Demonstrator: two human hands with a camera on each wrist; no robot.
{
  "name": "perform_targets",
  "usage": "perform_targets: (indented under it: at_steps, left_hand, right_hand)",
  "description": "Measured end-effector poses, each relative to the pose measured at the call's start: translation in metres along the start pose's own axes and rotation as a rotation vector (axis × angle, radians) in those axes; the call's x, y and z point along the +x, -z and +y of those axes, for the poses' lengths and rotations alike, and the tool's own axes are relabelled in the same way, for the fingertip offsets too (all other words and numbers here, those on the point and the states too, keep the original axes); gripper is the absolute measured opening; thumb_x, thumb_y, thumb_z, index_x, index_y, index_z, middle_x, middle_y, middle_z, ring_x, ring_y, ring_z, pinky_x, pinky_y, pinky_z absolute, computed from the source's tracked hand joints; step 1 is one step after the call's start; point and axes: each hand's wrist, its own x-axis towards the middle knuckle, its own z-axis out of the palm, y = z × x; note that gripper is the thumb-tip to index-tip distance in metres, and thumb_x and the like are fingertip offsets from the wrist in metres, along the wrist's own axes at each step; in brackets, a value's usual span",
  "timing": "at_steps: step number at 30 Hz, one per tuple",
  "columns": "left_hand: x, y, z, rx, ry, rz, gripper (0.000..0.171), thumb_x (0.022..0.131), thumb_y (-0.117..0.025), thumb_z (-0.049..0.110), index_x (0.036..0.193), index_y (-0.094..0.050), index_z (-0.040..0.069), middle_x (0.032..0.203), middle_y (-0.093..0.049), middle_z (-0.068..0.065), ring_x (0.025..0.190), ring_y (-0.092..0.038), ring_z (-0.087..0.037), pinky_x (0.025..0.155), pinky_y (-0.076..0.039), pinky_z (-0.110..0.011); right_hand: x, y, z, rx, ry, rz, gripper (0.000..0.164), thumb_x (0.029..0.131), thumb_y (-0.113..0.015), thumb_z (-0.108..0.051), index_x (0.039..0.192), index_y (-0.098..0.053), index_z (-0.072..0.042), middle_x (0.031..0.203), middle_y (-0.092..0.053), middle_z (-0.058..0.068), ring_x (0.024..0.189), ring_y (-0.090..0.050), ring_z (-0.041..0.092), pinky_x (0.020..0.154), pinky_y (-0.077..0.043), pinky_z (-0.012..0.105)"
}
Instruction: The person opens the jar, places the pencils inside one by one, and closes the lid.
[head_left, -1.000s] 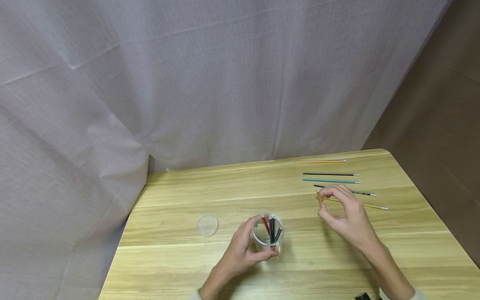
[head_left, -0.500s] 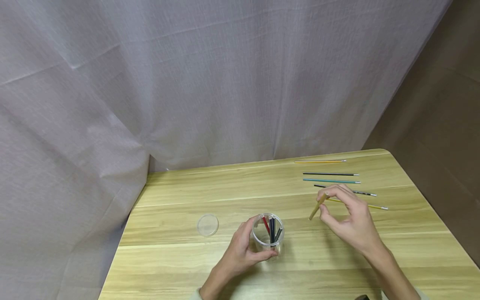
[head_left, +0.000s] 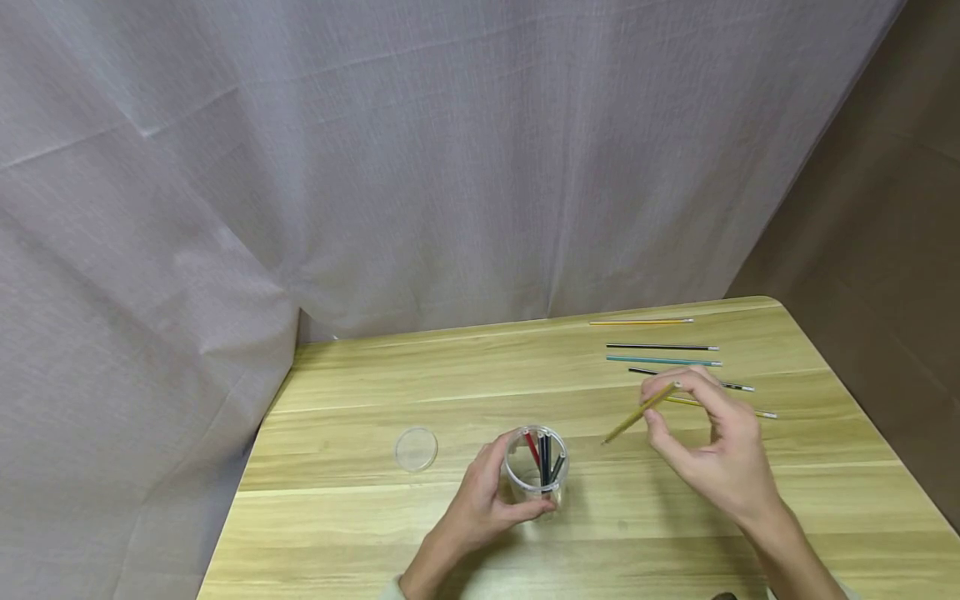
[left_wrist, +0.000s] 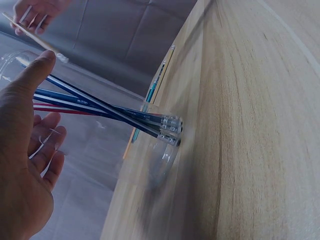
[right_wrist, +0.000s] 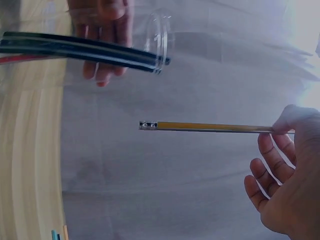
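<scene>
My left hand (head_left: 476, 504) grips a clear jar (head_left: 516, 477) around its side, near the rim. Inside the jar lean several dark pencils (left_wrist: 95, 101) and a red pencil (head_left: 531, 448); the metal-banded ends of the dark ones rest at the bottom. To the right of the jar and above the table, my right hand (head_left: 723, 442) pinches a yellow pencil (right_wrist: 210, 127) near one end, between thumb and fingers. That pencil slants down toward the jar, its metal-banded end lowest and apart from the jar.
On the table's right side lie an orange pencil (head_left: 641, 322), a black pencil (head_left: 660, 347), a green pencil (head_left: 660, 361), a dark patterned pencil (head_left: 738, 387) and another yellow pencil (head_left: 756, 413). A clear round lid (head_left: 416, 450) lies left of the jar. Grey cloth (head_left: 420, 167) hangs behind.
The yellow pencil in my right hand has swung from almost end-on to a slant pointing lower left. My right hand has shifted slightly right. The left hand and jar have stayed put.
</scene>
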Motion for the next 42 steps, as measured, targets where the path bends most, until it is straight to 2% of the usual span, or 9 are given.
perform_targets:
  at_steps: [5,9,15,18,22,27,29,37,42]
  left_hand:
    - [-0.001,0.000,0.000,-0.001,-0.006,0.000,0.091,0.081,-0.095,0.032,0.156,-0.045,0.023,0.144,-0.063,0.003,0.130,-0.060,-0.028,0.110,-0.049,-0.050]
    - [-0.002,0.000,0.000,-0.002,-0.009,0.000,0.091,0.081,-0.095,0.032,0.156,-0.045,0.023,0.144,-0.063,0.002,0.129,-0.060,-0.029,0.110,-0.049,-0.049]
    - [-0.002,0.000,0.000,0.016,-0.032,0.008,0.092,0.081,-0.095,0.033,0.157,-0.045,0.022,0.143,-0.063,0.001,0.129,-0.061,-0.027,0.108,-0.050,-0.049]
    - [-0.001,0.000,-0.001,0.015,-0.042,0.011,0.092,0.080,-0.095,0.033,0.157,-0.045,0.022,0.142,-0.064,-0.001,0.127,-0.062,-0.030,0.108,-0.051,-0.049]
    - [0.000,0.000,-0.003,0.011,-0.055,0.015,0.092,0.081,-0.095,0.032,0.157,-0.045,0.021,0.141,-0.064,-0.001,0.126,-0.062,-0.029,0.106,-0.052,-0.050]
    - [0.000,-0.002,-0.008,0.003,-0.092,0.022,0.090,0.082,-0.094,0.028,0.156,-0.045,0.018,0.140,-0.065,-0.001,0.126,-0.062,-0.021,0.106,-0.053,-0.049]
    - [0.000,-0.004,-0.011,-0.003,-0.106,0.023,0.089,0.083,-0.094,0.027,0.157,-0.045,0.017,0.141,-0.064,-0.003,0.126,-0.062,-0.022,0.106,-0.053,-0.050]
    - [0.000,-0.009,-0.016,-0.027,-0.042,0.001,0.089,0.084,-0.093,0.032,0.157,-0.044,0.024,0.147,-0.060,0.005,0.131,-0.059,-0.022,0.111,-0.049,-0.052]
    - [0.001,-0.013,-0.021,-0.022,-0.073,-0.009,0.089,0.086,-0.092,0.033,0.159,-0.041,0.025,0.149,-0.058,0.006,0.133,-0.058,-0.022,0.111,-0.049,-0.052]
  right_hand:
    - [0.003,-0.003,-0.007,0.204,0.009,0.072,0.023,0.070,-0.059,0.030,0.092,-0.061,0.022,0.096,-0.072,0.013,0.099,-0.069,0.019,0.100,-0.052,0.028]
    - [0.006,-0.006,-0.015,0.344,0.034,0.104,0.021,0.072,-0.056,0.032,0.092,-0.059,0.026,0.096,-0.072,0.016,0.098,-0.069,0.023,0.099,-0.053,0.029]
    - [0.011,-0.014,-0.029,0.455,0.084,0.140,0.014,0.077,-0.058,0.031,0.090,-0.059,0.027,0.092,-0.072,0.017,0.097,-0.068,0.026,0.096,-0.054,0.029]
    - [0.010,-0.019,-0.031,0.471,0.091,0.133,0.012,0.079,-0.062,0.029,0.090,-0.059,0.026,0.093,-0.072,0.018,0.098,-0.068,0.026,0.095,-0.054,0.029]
    - [0.002,-0.028,-0.025,0.417,0.041,0.071,0.018,0.078,-0.064,0.030,0.094,-0.062,0.021,0.096,-0.072,0.017,0.101,-0.068,0.024,0.096,-0.054,0.027]
    - [-0.013,-0.039,-0.012,0.248,-0.041,-0.014,0.035,0.072,-0.066,0.031,0.099,-0.068,0.010,0.100,-0.072,0.013,0.103,-0.068,0.019,0.101,-0.053,0.025]
    - [-0.018,-0.043,-0.006,0.185,-0.057,-0.043,0.038,0.071,-0.069,0.030,0.100,-0.069,0.005,0.100,-0.072,0.011,0.103,-0.067,0.018,0.102,-0.052,0.024]
    - [-0.030,-0.051,0.006,0.042,-0.095,-0.085,0.044,0.074,-0.077,0.023,0.102,-0.072,-0.010,0.102,-0.074,0.003,0.101,-0.066,0.015,0.098,-0.051,0.021]
    - [-0.037,-0.051,0.010,-0.022,-0.141,-0.108,0.043,0.077,-0.079,0.020,0.102,-0.072,-0.015,0.103,-0.073,-0.002,0.101,-0.065,0.012,0.094,-0.050,0.019]
